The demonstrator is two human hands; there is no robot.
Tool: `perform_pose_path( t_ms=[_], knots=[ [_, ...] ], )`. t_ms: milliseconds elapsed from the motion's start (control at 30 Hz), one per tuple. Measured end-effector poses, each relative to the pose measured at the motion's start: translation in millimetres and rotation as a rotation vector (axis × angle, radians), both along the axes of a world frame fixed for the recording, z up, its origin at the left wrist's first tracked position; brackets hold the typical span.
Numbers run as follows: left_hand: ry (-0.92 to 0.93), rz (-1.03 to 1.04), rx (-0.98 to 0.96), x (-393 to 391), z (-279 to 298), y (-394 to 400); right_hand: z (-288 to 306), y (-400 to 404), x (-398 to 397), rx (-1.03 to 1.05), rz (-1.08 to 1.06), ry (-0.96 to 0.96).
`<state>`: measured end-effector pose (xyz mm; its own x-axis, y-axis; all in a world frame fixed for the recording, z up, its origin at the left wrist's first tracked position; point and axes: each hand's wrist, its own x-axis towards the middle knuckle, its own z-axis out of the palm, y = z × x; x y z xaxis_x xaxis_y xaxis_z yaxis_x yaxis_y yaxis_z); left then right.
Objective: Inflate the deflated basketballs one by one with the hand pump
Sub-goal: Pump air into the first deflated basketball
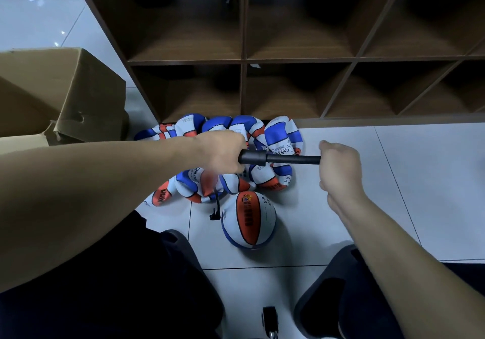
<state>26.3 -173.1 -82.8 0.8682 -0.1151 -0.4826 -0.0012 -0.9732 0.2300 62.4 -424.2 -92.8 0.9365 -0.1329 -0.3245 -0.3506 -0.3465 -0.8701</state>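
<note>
Left hand: the left hand [223,155] is gripping the pump [278,159] by its thicker barrel end, fingers wrapped round it, apparently to steady the body.
Right hand: the right hand [338,165] is clenching the far end of the thin rod; the handle itself is hidden inside the fist.
Pump: it is being held level above the floor [393,194], rod drawn well out, probably mid-stroke.
Hose: the hose [216,202] is hanging from under the left hand down to a fitting just beside the ball [249,219].
Ball: it is sitting near, between the knees, looking round and mostly full; likely placed there to keep the short hose slack.
Valve: too small to tell whether the needle is seated in it.
Flat balls: the flat balls [217,160] are lying heaped against the shelf [244,60] foot, partly covered by hands and pump; count unclear.
Box: a box [63,94] is standing left, cut off by the frame.
Bottom edge: a small dark object is showing, unidentifiable.
</note>
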Motion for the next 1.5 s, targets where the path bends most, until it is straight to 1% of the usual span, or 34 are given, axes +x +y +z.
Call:
perform_pose_path(
  t_ms=[167, 367, 600, 800, 933, 1000, 1133, 1233, 1367, 1500],
  knots=[
    [-0.073, -0.044, 0.087, -1.7, 10.6, -7.7, -3.1, 19.6, -19.1, 0.036, 0.101, 0.009],
    [-0.093, -0.048, 0.072, -6.5, 12.6, -21.7, -4.1, 33.2, -26.5, 0.025, 0.143, -0.034],
    [-0.139, -0.132, 0.117, -2.3, 15.4, -29.5, -9.2, 46.9, -35.7, 0.100, 0.166, 0.034],
    [-0.126, -0.116, 0.061, 0.2, 12.8, -29.4, -6.0, 44.4, -29.6, 0.093, 0.212, 0.048],
    [-0.139, -0.095, 0.004, 3.5, 9.7, -29.7, 0.0, 28.8, -16.3, -0.014, 0.248, 0.025],
    [-0.127, -0.084, -0.010, 4.2, 8.5, -26.1, 2.7, 16.2, -9.7, -0.022, 0.212, 0.018],
    [-0.053, -0.037, -0.031, 5.1, 3.9, -0.4, 10.8, -9.9, 7.0, -0.011, 0.028, 0.058],
    [-0.024, -0.022, -0.057, 5.0, 2.9, 7.8, 8.8, -17.1, 11.0, -0.031, -0.020, 0.094],
    [-0.035, -0.039, -0.007, 3.9, 3.9, -2.6, 4.8, -5.0, -1.7, -0.110, 0.021, -0.067],
    [-0.070, -0.057, 0.045, 2.2, 7.7, -10.1, 3.2, 11.4, -19.8, -0.114, 0.066, -0.126]
  ],
)
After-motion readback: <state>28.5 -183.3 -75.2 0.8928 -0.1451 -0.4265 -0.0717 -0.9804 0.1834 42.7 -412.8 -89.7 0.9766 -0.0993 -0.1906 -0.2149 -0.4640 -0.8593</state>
